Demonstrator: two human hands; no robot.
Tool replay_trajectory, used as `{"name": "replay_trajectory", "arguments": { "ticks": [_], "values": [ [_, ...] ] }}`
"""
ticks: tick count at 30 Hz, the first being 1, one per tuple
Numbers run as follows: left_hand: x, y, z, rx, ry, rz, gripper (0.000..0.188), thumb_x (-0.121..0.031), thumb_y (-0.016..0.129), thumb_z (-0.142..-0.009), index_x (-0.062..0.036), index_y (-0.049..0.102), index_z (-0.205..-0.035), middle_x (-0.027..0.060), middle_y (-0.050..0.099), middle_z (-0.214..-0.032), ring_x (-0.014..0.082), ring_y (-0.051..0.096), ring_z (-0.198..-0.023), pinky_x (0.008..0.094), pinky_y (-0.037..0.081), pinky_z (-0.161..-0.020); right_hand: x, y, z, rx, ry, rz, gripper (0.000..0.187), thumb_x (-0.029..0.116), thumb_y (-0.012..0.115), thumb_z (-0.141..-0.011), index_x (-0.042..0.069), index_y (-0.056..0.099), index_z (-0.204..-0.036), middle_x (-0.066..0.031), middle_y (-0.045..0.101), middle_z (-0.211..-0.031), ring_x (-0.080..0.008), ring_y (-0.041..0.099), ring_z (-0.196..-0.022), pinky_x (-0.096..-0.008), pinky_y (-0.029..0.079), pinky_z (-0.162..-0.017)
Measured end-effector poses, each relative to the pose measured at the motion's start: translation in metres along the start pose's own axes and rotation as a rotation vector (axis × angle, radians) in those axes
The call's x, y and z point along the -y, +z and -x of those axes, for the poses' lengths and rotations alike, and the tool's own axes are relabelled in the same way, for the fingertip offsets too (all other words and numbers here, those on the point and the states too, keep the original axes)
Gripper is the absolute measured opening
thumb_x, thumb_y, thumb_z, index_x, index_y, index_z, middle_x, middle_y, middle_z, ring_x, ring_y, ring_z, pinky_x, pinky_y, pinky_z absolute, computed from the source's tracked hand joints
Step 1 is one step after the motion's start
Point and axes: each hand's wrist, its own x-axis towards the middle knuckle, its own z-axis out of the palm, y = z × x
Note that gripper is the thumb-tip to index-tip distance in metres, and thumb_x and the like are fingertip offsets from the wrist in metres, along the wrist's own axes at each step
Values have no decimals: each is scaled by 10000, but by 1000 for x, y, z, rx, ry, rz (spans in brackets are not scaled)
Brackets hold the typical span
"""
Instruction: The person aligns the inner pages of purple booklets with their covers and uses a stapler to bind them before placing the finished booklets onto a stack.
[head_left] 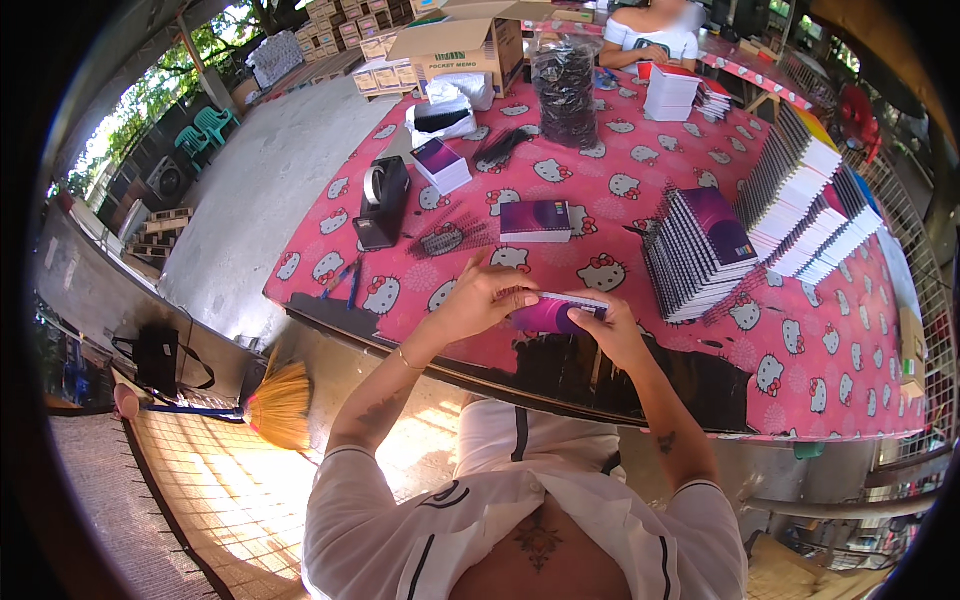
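Pink tablecloth (pixel 620 215): spiral notebooks (pixel 705 255) at two o'clock. Left hand (pixel 478 302) and right hand (pixel 618 332) pinch purple booklet (pixel 548 316); keep it square.

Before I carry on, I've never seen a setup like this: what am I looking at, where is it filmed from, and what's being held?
There is no machine, only two bare hands: the left hand and the right hand. The one picture comes from a wide fisheye camera worn on the person's head, looking down, so straight edges bend toward the rim. The right hand grips a purple-covered booklet; the left hand's fingers are at its left end. On the pink patterned cloth lie two purple-covered stacks, a black tape dispenser, loose wire coils and, to the right, piled spiral-bound notebooks. Across the table is a co-worker.
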Motion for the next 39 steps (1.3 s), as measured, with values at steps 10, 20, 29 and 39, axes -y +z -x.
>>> {"name": "replay_trajectory", "arguments": {
  "ticks": [10, 20, 29, 39],
  "values": [
    [0, -9, -2, 139, -100, 155, 311, -273, 832, -810, -94, 678, -1013, 44, 707, -983, 239, 661, -976, 536, 311, -1082, 6, 0, 3, 23, -33, 42, 266, 122, 660, -965, -21, 672, -1190, -60, 709, -1024, -113, 635, -945, -280, 500, -870],
    [-36, 72, 54, -90, -51, -647, 903, -648, 472, -932, 28, 341, -1517, 237, 315, -1591, 411, 231, -1505, 726, 58, -1131, -3, 21, 8, -109, 68, -151, 300, 107, 684, -952, -18, 659, -1224, -3, 691, -1019, -65, 597, -892, -248, 495, -799],
    [-35, 49, 44, -140, -20, -696, 960, -666, 510, -888, 68, 347, -1485, 278, 342, -1561, 439, 286, -1475, 722, 137, -1124, -1, 29, 16, -17, 130, -120, 284, 99, 674, -958, -18, 665, -1217, -5, 697, -1036, -70, 605, -925, -258, 499, -838],
    [-28, 67, 32, -98, 17, -784, 938, -668, 523, -889, 59, 398, -1468, 288, 346, -1556, 431, 274, -1482, 682, 140, -1156, -41, 33, 16, -70, 68, -43, 282, 82, 691, -930, -1, 683, -1200, -71, 749, -1012, -107, 656, -920, -297, 522, -855]
  ]
}}
